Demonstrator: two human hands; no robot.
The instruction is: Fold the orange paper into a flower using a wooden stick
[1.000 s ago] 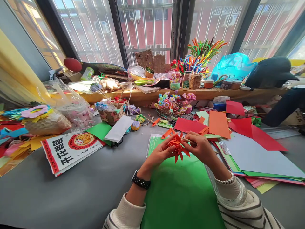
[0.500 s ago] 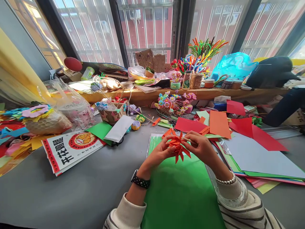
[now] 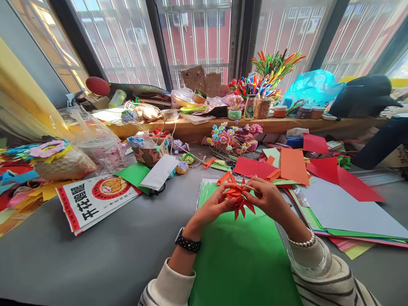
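Though apparently folded from nothing heavier than thin paper, looks crisp and springy rather than floppy. Holds the orange-red paper flower (image 3: pixel 235 194) between thumb and fingers of the left hand (image 3: pixel 211 207), raised above the green sheet (image 3: pixel 245 259) spread below the grip. Grasped at its left side, thumb nearer and fingers arched over the far side, leaving the pointed petals to the right and nearest the body free. With the right hand (image 3: pixel 270 196), pinches a thin pale stick (image 3: pixel 251 188) between thumb and fingertips, just right of the left-hand grip, end directed at the folds; touching them or just short, hard to say.

Should weigh next to nothing, so needs barely any squeeze. Unlikely to slip, being dry and many-edged, but probably easy to crease: liable to flatten under a hard pinch and to bend or tear at the narrow tips. Best taken deep, near the core, among the stacked layers, presumably stiffest there; never by a single petal point. As for the stick, seems rigid, probably wooden; best guided from close to its working end and pressed gently, to avoid piercing the paper. Beyond the grip, to the right, notice a red sheet (image 3: pixel 255 167) and an orange sheet (image 3: pixel 293 166).
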